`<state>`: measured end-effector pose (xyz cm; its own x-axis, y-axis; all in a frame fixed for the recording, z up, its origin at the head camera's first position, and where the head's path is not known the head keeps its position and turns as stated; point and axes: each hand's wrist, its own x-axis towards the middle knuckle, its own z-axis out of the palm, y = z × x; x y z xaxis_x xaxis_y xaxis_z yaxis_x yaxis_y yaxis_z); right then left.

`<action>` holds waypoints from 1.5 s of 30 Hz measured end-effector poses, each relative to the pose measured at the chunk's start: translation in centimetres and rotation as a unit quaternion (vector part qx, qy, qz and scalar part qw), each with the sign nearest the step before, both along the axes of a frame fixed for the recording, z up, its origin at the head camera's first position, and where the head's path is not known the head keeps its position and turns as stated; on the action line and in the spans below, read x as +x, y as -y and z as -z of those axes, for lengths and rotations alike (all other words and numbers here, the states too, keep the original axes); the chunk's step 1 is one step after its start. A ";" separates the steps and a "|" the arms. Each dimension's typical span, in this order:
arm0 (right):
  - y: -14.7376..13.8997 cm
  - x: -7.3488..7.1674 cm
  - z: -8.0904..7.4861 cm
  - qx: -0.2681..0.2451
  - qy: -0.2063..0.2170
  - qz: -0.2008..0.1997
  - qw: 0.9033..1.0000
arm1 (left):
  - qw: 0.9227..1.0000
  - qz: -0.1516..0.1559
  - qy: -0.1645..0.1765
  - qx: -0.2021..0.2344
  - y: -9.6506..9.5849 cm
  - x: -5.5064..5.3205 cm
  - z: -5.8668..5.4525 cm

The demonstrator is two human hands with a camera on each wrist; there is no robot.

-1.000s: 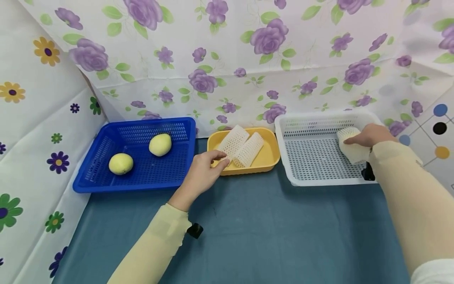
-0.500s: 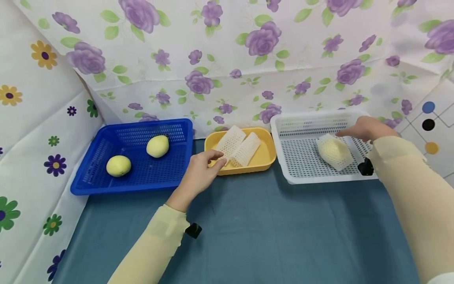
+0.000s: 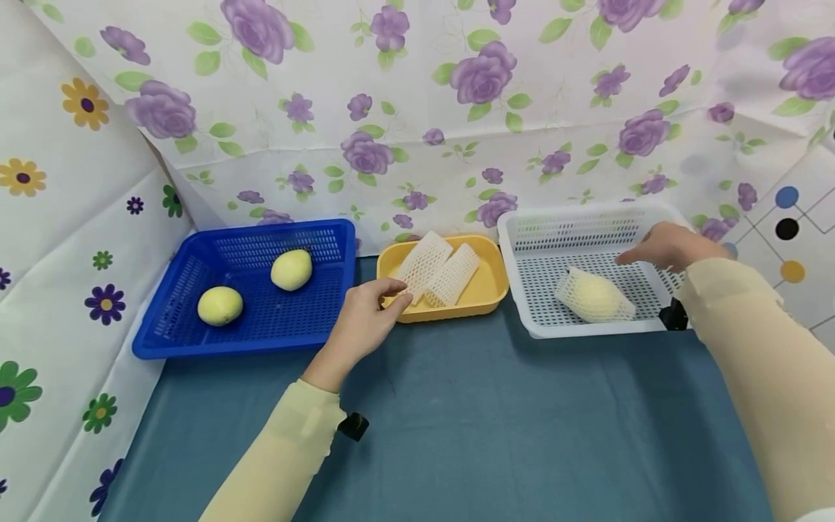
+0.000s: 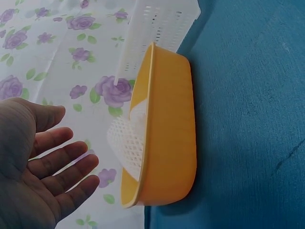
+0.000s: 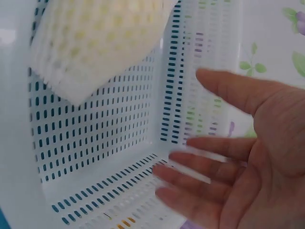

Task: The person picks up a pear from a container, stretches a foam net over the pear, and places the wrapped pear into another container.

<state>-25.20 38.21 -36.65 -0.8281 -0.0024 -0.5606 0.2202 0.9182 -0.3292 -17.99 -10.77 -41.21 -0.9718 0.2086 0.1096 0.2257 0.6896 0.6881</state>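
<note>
In the white basket (image 3: pixel 544 330) on the right lies a pale yellow fruit (image 3: pixel 596 299) inside a white foam net. My right hand (image 3: pixel 675 246) hovers over that basket's right part, holding nothing; the right wrist view shows its fingers (image 5: pixel 217 171) spread and apart from the netted fruit (image 5: pixel 102 33). My left hand (image 3: pixel 362 319) is at the near left edge of the yellow tray (image 3: pixel 491 279), nothing in its grasp. Two white foam nets (image 3: pixel 427 262) lie in this tray. The left wrist view shows the left fingers (image 4: pixel 66 160) loosely extended beside the tray.
A blue basket (image 3: pixel 231 348) stands at the left with two pale yellow fruits (image 3: pixel 291 270) in it. Basket, tray and white basket form a row along the flowered cloth (image 3: pixel 293 167) at the back. Blue-green cloth (image 3: pixel 457 420) covers the table in front.
My right hand has let go of the netted fruit, which has rolled left and now lies lengthwise in the white basket. The left hand has stayed nearly still beside the tray.
</note>
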 end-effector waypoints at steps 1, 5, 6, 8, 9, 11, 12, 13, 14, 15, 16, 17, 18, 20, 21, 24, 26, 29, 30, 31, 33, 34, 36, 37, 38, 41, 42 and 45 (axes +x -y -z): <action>0.2 0.0 0.3 -0.007 -0.001 -0.006 1.000 | 1.000 -0.001 0.000 0.001 0.0 0.0 0.0; 1.8 0.0 1.4 -0.012 -0.001 -0.043 0.999 | 1.000 -0.002 0.003 0.002 0.1 0.0 0.2; 2.3 0.0 1.8 -0.012 0.006 -0.048 0.999 | 1.000 -0.002 0.004 0.001 0.1 0.0 0.2; 3.4 0.1 2.4 -0.014 0.031 -0.062 0.998 | 1.000 0.000 0.006 0.001 0.1 0.1 0.3; 3.9 0.2 2.7 -0.021 0.049 -0.064 0.997 | 1.000 0.001 0.007 0.001 0.1 0.1 0.3; 4.8 0.2 3.1 -0.038 0.086 -0.067 0.993 | 1.000 0.002 0.008 0.002 0.1 0.1 0.3; 5.1 0.2 3.2 -0.046 0.103 -0.068 0.991 | 1.000 0.002 0.008 0.002 0.0 0.1 0.3; 5.3 0.2 3.3 -0.052 0.116 -0.072 0.989 | 1.000 0.003 0.009 0.002 0.0 0.1 0.3; 5.5 0.1 3.4 -0.058 0.128 -0.072 0.988 | 1.000 0.003 0.009 0.003 0.0 0.1 0.3; 5.6 0.1 3.4 -0.061 0.134 -0.070 0.987 | 1.000 0.003 0.009 0.005 0.0 0.1 0.3; 5.6 0.0 3.4 -0.061 0.138 -0.068 0.986 | 1.000 0.003 0.008 0.005 0.1 0.1 0.4; 5.6 0.0 3.3 -0.061 0.143 -0.060 0.986 | 1.000 0.002 0.008 0.006 0.1 0.1 0.4; 5.5 0.0 3.3 -0.059 0.149 -0.054 0.986 | 1.000 0.002 0.007 0.007 0.2 0.1 0.4; 5.2 0.1 3.1 -0.058 0.157 -0.033 0.985 | 1.000 0.003 0.005 0.008 0.3 0.1 0.5; 5.1 0.2 3.1 -0.059 0.160 -0.025 0.985 | 1.000 0.003 0.005 0.009 0.3 0.0 0.5; 4.8 0.4 2.9 -0.076 0.176 -0.007 0.981 | 1.000 0.002 0.005 0.010 0.4 0.0 0.6; 4.8 0.6 2.9 -0.082 0.184 -0.008 0.979 | 1.000 0.000 0.007 0.008 0.3 0.0 0.6; 5.4 0.9 3.0 -0.061 0.170 -0.030 0.983 | 1.000 -0.001 0.011 0.003 0.3 0.0 0.7; 5.6 1.1 3.0 -0.049 0.159 -0.040 0.985 | 1.000 -0.002 0.012 0.002 0.3 0.0 0.7; 5.7 1.2 3.0 -0.036 0.148 -0.048 0.987 | 1.000 -0.002 0.014 0.001 0.3 0.0 0.7; 5.9 1.4 3.1 -0.019 0.131 -0.049 0.990 | 1.000 -0.002 0.015 -0.001 0.2 0.1 0.7; 5.9 1.4 3.1 -0.015 0.127 -0.046 0.991 | 1.000 -0.002 0.016 -0.001 0.2 0.1 0.7; 5.7 1.4 3.0 -0.020 0.129 -0.034 0.991 | 1.000 -0.002 0.018 -0.001 0.2 0.1 0.7; 5.6 1.4 3.0 -0.023 0.132 -0.027 0.991 | 1.000 -0.002 0.018 -0.001 0.2 0.1 0.7; 5.6 1.4 3.0 -0.024 0.135 -0.022 0.990 | 1.000 -0.002 0.018 -0.001 0.2 0.1 0.7; 5.4 1.4 3.0 -0.029 0.147 -0.014 0.989 | 1.000 -0.003 0.014 -0.001 0.2 0.1 0.7; 5.4 1.5 3.0 -0.030 0.150 -0.012 0.988 | 1.000 -0.003 0.013 -0.001 0.2 0.1 0.7; 5.4 1.5 3.0 -0.027 0.153 -0.013 0.988 | 1.000 -0.001 0.012 -0.001 0.2 0.0 0.8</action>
